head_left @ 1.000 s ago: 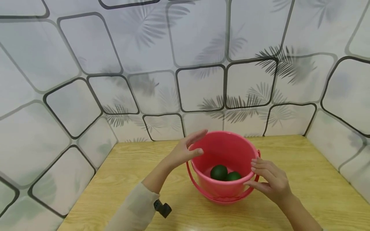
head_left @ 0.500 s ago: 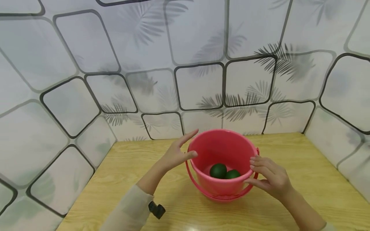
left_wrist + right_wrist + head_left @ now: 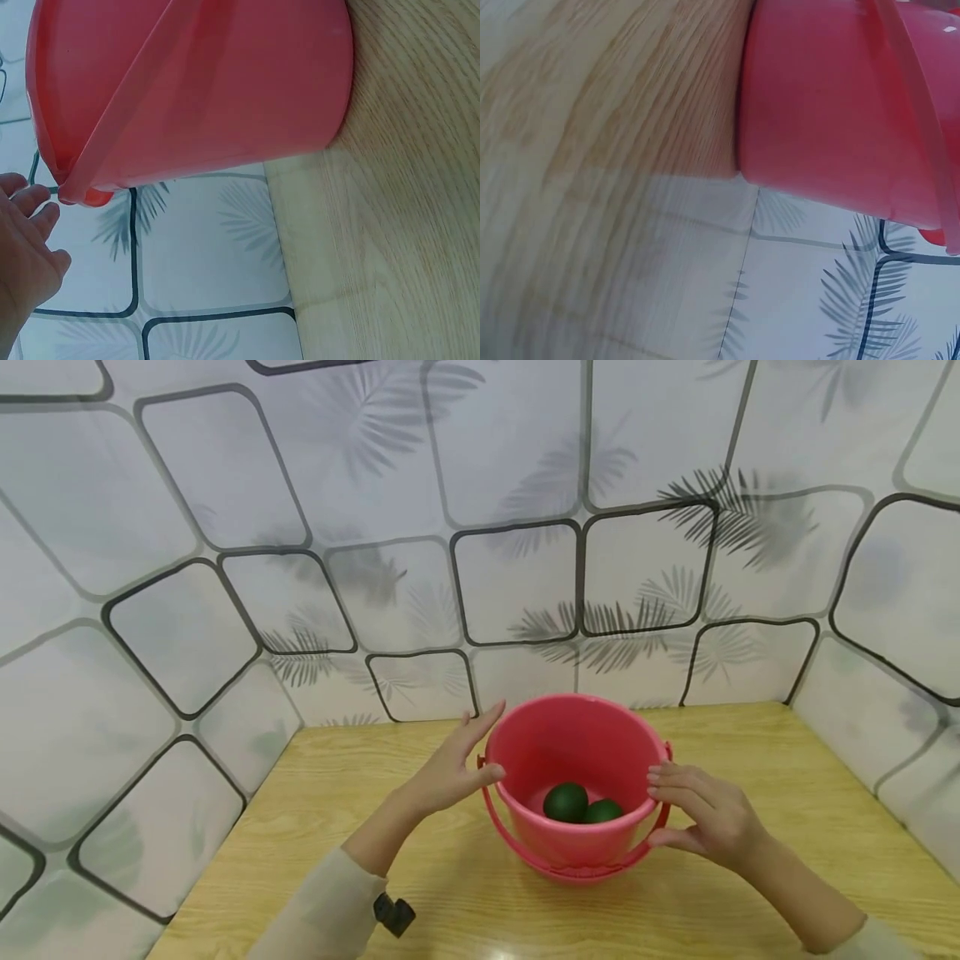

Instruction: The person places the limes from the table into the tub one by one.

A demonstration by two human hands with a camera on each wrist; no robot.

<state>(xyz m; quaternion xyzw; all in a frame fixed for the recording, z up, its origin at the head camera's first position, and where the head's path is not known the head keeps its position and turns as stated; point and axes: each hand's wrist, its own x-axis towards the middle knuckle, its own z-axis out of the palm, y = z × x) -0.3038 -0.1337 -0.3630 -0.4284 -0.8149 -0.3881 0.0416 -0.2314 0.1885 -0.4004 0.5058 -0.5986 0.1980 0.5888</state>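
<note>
A pink plastic bucket (image 3: 532, 822) stands upright on the table, its handle (image 3: 517, 847) hanging down at the front. Two dark green round fruits (image 3: 566, 802) lie inside; their exact kind cannot be told. At the bucket's left rim is my left hand (image 3: 442, 774), fingers extended and thumb apart from them. The left wrist view shows a small gap between those fingers (image 3: 46, 217) and the bucket. My right hand (image 3: 712, 814) is at the right rim, its fingertips against the edge and its thumb lower down, near the handle. The right wrist view does not show that hand.
The bucket rests on a light wood-grain table (image 3: 360, 827). Pale patterned wall covering (image 3: 397, 602) with dark outlines and leaf prints rises behind it and at both sides. A small black device (image 3: 393, 914) sits on the left sleeve.
My left hand has drawn away to the left from the rim. The right thumb has dropped away from the rim, while the right fingertips stay there. The bucket and fruits stay put.
</note>
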